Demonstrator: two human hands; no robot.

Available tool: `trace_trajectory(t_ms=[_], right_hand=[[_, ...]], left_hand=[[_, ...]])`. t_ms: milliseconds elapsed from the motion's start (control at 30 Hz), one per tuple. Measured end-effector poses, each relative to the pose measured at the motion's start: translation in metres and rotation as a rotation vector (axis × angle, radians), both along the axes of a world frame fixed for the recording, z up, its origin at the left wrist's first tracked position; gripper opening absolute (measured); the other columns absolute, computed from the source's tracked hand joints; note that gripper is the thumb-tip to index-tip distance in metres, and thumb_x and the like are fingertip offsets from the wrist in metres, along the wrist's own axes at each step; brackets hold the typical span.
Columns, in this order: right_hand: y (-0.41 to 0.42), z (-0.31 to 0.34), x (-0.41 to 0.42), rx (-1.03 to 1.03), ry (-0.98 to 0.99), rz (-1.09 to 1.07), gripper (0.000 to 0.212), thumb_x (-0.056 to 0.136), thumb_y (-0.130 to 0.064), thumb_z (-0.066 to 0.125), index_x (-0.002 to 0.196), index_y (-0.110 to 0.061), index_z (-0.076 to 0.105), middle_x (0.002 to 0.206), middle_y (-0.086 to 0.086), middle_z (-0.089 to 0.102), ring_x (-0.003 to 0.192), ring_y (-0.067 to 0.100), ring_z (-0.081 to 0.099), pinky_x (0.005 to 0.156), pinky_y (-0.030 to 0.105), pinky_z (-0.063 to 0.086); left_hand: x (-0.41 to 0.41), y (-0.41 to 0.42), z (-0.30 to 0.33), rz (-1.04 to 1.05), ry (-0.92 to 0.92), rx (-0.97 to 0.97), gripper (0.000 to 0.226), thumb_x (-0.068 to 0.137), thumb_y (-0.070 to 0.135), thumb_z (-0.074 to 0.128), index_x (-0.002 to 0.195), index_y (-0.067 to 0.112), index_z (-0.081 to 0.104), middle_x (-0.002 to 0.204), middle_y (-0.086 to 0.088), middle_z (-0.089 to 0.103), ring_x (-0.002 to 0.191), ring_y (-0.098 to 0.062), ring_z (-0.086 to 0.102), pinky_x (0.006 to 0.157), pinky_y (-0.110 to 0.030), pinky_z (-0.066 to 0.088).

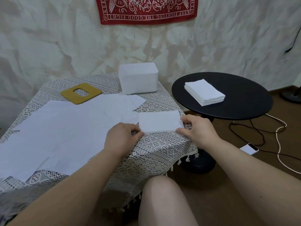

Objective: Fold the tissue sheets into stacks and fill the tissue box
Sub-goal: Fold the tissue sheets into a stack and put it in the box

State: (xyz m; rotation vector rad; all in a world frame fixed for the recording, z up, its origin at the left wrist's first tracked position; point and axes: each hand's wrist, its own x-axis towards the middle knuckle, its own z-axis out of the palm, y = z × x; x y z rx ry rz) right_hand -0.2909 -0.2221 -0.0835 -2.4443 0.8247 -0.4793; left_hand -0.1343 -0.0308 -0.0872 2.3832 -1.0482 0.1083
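Now both hands [123, 136] pinching flat folded tissue [160, 121]

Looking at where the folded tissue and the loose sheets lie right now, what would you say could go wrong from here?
1. The folded tissue, pinched at its ends by the left hand and the right hand, sits near the table's corner; it may slip off the lace tablecloth.
2. The left forearm lies over the loose sheets, so moving it could drag or crease them.
3. The finished stack sits on the black side table, away from the tissue box, so carrying it over may splay it.
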Motion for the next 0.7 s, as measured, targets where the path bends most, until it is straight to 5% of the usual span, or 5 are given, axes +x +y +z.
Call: trace_trajectory(t_ms=[233, 333, 433, 533, 700], right_hand=[[0.0, -0.001, 0.001, -0.045, 0.032, -0.002, 0.043, 0.081, -0.038, 0.071, 0.117, -0.017, 0.063, 0.117, 0.002, 0.062, 0.107, 0.018, 0.054, 0.085, 0.026, 0.044], [0.001, -0.003, 0.001, -0.094, 0.012, 0.024, 0.044, 0.085, -0.04, 0.066, 0.12, -0.014, 0.062, 0.124, 0.002, 0.059, 0.115, 0.017, 0.05, 0.091, 0.024, 0.037], [0.011, -0.003, 0.003, -0.174, 0.038, 0.111, 0.057, 0.093, -0.045, 0.05, 0.141, -0.014, 0.042, 0.151, 0.003, 0.034, 0.14, 0.019, 0.025, 0.111, 0.029, 0.021], [0.024, -0.006, 0.011, -0.308, 0.245, 0.261, 0.07, 0.095, -0.057, 0.029, 0.151, -0.018, 0.014, 0.16, -0.001, 0.001, 0.146, 0.018, -0.005, 0.117, 0.035, 0.001], [0.026, -0.006, 0.016, -0.273, 0.423, 0.32, 0.079, 0.092, -0.065, 0.019, 0.152, -0.018, 0.0, 0.159, 0.001, -0.007, 0.146, 0.018, -0.011, 0.118, 0.037, -0.003]], left_hand=[[0.004, -0.001, -0.005, -0.032, -0.032, -0.017, 0.015, 0.083, 0.04, 0.066, 0.081, 0.027, 0.073, 0.098, 0.013, 0.07, 0.094, -0.011, 0.058, 0.076, -0.027, 0.046], [0.006, -0.001, -0.008, -0.072, -0.128, -0.015, 0.023, 0.089, 0.042, 0.057, 0.098, 0.027, 0.071, 0.122, 0.013, 0.061, 0.116, -0.014, 0.046, 0.089, -0.025, 0.037], [0.006, -0.001, -0.008, -0.162, -0.181, 0.066, 0.047, 0.091, 0.047, 0.035, 0.126, 0.029, 0.06, 0.144, 0.009, 0.044, 0.135, -0.019, 0.031, 0.109, -0.033, 0.028], [0.004, -0.002, -0.006, -0.221, -0.166, 0.18, 0.051, 0.092, 0.046, 0.025, 0.13, 0.031, 0.056, 0.145, 0.013, 0.042, 0.143, -0.017, 0.019, 0.112, -0.037, 0.026], [0.003, -0.003, -0.007, -0.207, -0.13, 0.18, 0.034, 0.098, 0.038, 0.041, 0.126, 0.034, 0.059, 0.14, 0.015, 0.047, 0.142, -0.013, 0.022, 0.109, -0.032, 0.028]])
